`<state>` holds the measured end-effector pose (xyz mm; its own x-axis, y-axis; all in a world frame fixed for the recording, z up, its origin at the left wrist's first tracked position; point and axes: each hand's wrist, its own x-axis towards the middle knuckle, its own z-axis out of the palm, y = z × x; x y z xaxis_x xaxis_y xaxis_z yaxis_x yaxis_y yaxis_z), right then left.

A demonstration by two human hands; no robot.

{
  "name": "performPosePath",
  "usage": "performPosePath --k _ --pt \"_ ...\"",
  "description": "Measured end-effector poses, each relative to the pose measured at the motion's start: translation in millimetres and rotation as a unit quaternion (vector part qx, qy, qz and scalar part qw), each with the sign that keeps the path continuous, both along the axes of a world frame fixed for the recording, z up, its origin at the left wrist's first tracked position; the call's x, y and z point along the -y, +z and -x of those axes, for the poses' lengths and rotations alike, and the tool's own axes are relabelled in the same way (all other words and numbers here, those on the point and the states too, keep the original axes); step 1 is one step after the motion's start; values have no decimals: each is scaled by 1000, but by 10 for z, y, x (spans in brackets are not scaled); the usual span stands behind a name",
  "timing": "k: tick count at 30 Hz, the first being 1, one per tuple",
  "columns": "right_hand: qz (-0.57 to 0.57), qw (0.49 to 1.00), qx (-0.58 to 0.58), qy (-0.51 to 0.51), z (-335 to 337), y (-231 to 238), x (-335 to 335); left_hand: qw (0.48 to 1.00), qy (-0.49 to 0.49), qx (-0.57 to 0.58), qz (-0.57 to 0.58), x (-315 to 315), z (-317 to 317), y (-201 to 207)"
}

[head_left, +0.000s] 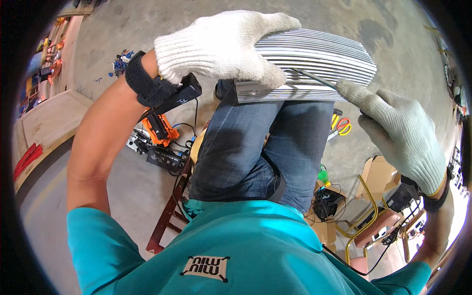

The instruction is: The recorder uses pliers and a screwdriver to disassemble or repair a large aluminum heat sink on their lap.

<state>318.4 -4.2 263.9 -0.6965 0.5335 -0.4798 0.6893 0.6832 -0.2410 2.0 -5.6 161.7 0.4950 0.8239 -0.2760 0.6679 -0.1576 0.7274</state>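
Observation:
A silver block of many thin parallel metal fins, like a heat sink [322, 51], lies across my thighs. My left hand [221, 44], in a white knitted glove, is closed over its left end, with the thumb along the near side and the fingers over the far side. In my right hand [403, 132], also gloved, is a thin metal-shafted tool, like a screwdriver [314, 77]. Its tip points left and meets the fins near my left thumb. The tool's handle is hidden inside my fist.
Scissors with red and yellow handles [343, 127] lie on the floor beyond my right knee. An orange-and-black device [160, 129] and cables are by my left leg. A table [54, 123] stands at left. At lower right are a gold-framed chair [368, 196] and cardboard [377, 177].

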Motion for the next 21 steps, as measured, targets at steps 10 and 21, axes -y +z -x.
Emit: performPosePath --k 10,21 --pt "-47 993 -48 97 -102 -81 -117 998 -31 62 1 62 -80 158" --pt "-56 989 -32 136 -36 41 -348 1000 -13 22 13 246 -159 462"
